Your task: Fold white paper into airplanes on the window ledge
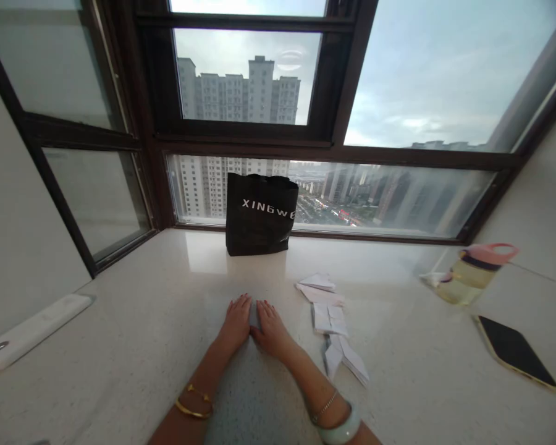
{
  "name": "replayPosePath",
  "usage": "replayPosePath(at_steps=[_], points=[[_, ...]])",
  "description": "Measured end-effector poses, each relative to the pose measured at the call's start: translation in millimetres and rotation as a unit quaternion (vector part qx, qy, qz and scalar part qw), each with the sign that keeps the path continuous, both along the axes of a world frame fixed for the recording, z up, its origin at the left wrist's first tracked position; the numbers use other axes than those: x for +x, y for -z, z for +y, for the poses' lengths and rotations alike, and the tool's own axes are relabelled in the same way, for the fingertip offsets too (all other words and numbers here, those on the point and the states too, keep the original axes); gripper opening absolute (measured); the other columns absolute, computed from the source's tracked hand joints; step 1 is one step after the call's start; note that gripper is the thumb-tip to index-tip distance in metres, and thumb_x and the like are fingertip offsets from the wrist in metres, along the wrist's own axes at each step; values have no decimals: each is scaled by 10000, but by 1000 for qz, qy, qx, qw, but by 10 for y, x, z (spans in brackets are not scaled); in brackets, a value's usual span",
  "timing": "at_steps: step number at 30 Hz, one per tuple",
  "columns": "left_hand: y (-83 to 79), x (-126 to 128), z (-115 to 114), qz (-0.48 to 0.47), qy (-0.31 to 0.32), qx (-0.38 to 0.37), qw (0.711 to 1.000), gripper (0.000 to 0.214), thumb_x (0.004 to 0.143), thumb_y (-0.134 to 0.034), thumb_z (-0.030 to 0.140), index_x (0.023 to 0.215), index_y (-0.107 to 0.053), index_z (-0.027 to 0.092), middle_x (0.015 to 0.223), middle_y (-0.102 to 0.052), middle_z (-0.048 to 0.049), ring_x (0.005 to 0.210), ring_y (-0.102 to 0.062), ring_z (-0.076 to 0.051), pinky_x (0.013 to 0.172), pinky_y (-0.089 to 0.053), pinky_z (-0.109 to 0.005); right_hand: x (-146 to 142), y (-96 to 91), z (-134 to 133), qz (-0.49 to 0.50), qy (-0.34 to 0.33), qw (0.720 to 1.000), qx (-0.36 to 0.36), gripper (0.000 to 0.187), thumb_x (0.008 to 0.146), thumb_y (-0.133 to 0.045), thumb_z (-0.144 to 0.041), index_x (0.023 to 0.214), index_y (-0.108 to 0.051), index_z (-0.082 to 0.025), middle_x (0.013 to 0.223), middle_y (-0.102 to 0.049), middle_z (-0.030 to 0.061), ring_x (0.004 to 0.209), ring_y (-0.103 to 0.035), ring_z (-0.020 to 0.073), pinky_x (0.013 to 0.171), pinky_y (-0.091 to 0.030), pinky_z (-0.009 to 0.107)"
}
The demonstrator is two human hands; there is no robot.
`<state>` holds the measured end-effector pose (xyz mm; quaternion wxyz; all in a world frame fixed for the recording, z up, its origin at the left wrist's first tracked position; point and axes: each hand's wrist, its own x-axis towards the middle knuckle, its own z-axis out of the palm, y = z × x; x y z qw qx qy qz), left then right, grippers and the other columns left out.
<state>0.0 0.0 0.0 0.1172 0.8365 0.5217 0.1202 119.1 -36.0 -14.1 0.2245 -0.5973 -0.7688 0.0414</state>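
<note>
My left hand (235,321) and my right hand (271,327) lie flat side by side on a pale sheet of paper (254,371) spread on the white stone sill (143,346). The fingers of both are stretched out and press down on the sheet's far edge, thumbs almost touching. Neither hand holds anything. Gold bangles circle my left wrist and a pale jade bangle my right. Several folded white paper pieces (333,321) lie just right of my right hand.
A black shopping bag (259,213) with white lettering stands against the window ahead. At the right sit a bottle with a pink lid (472,272) and a dark phone (514,349). A white power strip (28,334) lies at the left edge.
</note>
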Motion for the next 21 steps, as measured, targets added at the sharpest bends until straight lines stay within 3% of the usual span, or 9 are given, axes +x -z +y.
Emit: replayPosePath(at_steps=[4,9,13,18,21], points=[[3,0,-9,-5,-4,3,1000,543,721,-278,79,1259,-343,112,1347,-340,-112,1261,-239,-173,1031,-170,-375,5,7,4,-1,0,1000,-4,552,723,-494,-183,1230,-380,3,1256,-423,217,1226,-295,266,987,-286,415],[3,2,-1,-6,0,2,1000,553,715,-282,74,1263,-341,108,1351,-336,-111,1261,-238,-167,1034,-164,-364,17,35,21,0,-3,1000,5,555,720,-494,-181,1243,-375,-37,1260,-423,203,1227,-295,265,986,-281,431],[0,6,12,-2,-4,0,1000,555,717,-278,72,1267,-342,102,1348,-342,-110,1260,-242,-169,1033,-169,-360,25,0,16,-1,-9,1000,-25,578,705,-520,-186,1239,-373,-20,1264,-414,213,1219,-309,271,986,-282,413],[25,15,24,5,-4,4,1000,565,711,-273,45,1270,-342,98,1346,-344,-116,1264,-235,-170,1028,-184,-375,187,-192,50,21,-19,999,-43,528,741,-498,-260,1220,-402,-63,1221,-470,182,1162,-396,243,954,-320,373],[43,19,28,4,-8,1,1000,608,684,-263,1,1281,-323,99,1354,-332,-109,1268,-225,-163,1031,-176,-373,480,-378,170,12,39,999,-6,474,773,-454,-289,1208,-422,-103,1208,-486,145,1149,-406,226,950,-309,363]])
